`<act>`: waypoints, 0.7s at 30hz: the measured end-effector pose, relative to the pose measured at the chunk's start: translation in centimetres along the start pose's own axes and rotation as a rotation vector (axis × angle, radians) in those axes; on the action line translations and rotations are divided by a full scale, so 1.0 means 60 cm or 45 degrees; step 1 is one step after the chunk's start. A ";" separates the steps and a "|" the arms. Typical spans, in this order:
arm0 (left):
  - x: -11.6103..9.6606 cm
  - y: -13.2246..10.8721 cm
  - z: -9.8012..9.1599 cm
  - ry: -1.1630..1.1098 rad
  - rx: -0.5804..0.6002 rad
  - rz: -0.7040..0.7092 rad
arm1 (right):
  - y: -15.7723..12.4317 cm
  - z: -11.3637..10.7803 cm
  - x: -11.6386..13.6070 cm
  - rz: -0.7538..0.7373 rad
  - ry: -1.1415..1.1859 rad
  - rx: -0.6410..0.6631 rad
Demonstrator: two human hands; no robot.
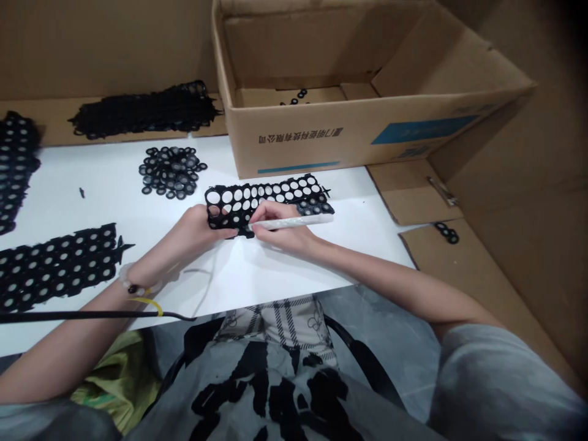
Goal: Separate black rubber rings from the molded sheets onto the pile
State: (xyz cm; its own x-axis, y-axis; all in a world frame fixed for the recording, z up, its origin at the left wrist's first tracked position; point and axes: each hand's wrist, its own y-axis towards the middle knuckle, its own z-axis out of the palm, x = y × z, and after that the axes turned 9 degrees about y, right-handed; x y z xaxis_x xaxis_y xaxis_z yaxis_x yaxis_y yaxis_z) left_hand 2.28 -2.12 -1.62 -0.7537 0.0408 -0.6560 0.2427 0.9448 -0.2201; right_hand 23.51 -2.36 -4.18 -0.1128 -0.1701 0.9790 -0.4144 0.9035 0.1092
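Note:
A black rubbery sheet with rows of round openings [287, 195] lies on the white table in front of me. Its far rows show white through wide holes, while rings still fill part of the near rows. My left hand [198, 228] grips its left end, thumb along the near edge. In my right hand [282, 231] is a slim white pen-like tool [305, 222], pinched between the fingers with its tip at the sheet's near rows. What exactly the tip touches is too small to tell. Beyond my left hand lies a heap of loose black rings [171, 171].
A large open cardboard box [298, 135] holding a few rings stands at the back. More perforated sheets [59, 263] lie at left, and a stack of black strips [147, 111] sits behind. Several rings [446, 233] rest on cardboard at right. A black cord [92, 315] crosses my left forearm.

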 end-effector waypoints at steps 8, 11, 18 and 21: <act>0.003 0.001 0.000 0.005 0.047 0.002 | 0.000 0.002 -0.001 -0.005 -0.013 -0.014; 0.001 -0.001 0.003 -0.006 0.043 -0.034 | 0.001 0.001 -0.001 0.002 0.005 -0.052; -0.004 -0.001 0.007 -0.026 -0.002 -0.107 | 0.000 0.002 0.000 0.038 -0.038 -0.039; -0.010 -0.002 0.009 -0.133 -0.002 -0.128 | -0.002 0.008 0.000 0.019 -0.080 -0.058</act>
State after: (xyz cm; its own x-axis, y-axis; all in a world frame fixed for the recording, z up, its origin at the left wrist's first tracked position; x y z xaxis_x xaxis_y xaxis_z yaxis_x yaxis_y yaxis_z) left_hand 3.04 -2.44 -1.59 -0.7064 -0.0883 -0.7023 0.1678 0.9430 -0.2873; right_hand 23.14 -2.65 -4.26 -0.1758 -0.1796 0.9679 -0.3708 0.9229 0.1039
